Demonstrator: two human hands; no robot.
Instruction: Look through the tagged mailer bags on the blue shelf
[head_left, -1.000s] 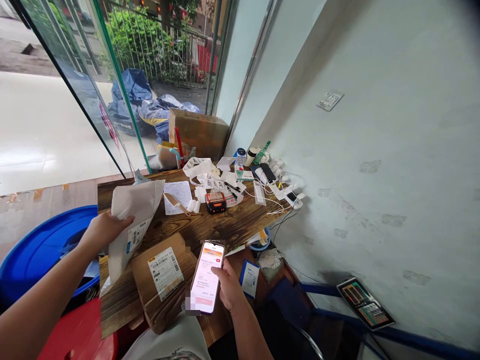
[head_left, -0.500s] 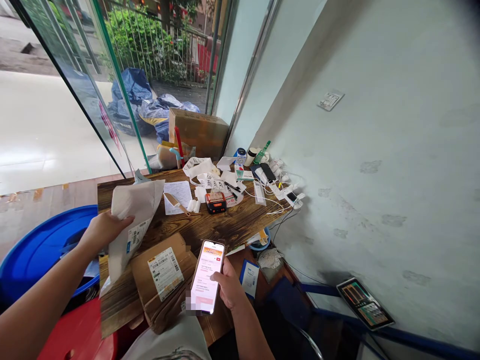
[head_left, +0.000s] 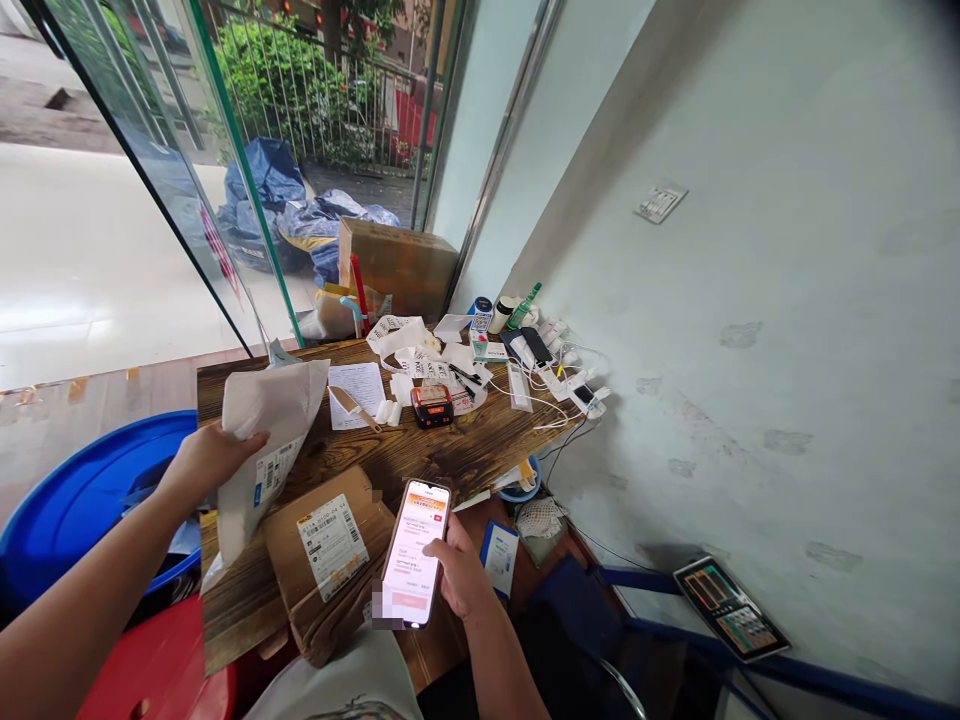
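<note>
My left hand (head_left: 214, 462) grips the edge of a pale mailing bag (head_left: 274, 400), which is tilted upright over the left end of the table and bears a printed label. In my right hand (head_left: 459, 570) lies a smartphone (head_left: 411, 560) with a lit white, orange and pink screen; the thumb rests over the screen. A brown cardboard box (head_left: 300, 530) with a white shipping label (head_left: 332, 548) sits between the two hands at the table's near edge. The phone overlaps the box's right side in view.
On the wooden table (head_left: 480, 450) are a knife (head_left: 354, 408), a small orange-black label printer (head_left: 432, 406), paper strips (head_left: 401, 335) and cables. A blue tub (head_left: 82, 490) and red stool (head_left: 165, 670) stand left. A digital scale panel (head_left: 731, 608) is at lower right.
The right thumb has shifted slightly upward on the phone screen, and the screen's list appears moved. The left hand and mailing bag stay almost still.
</note>
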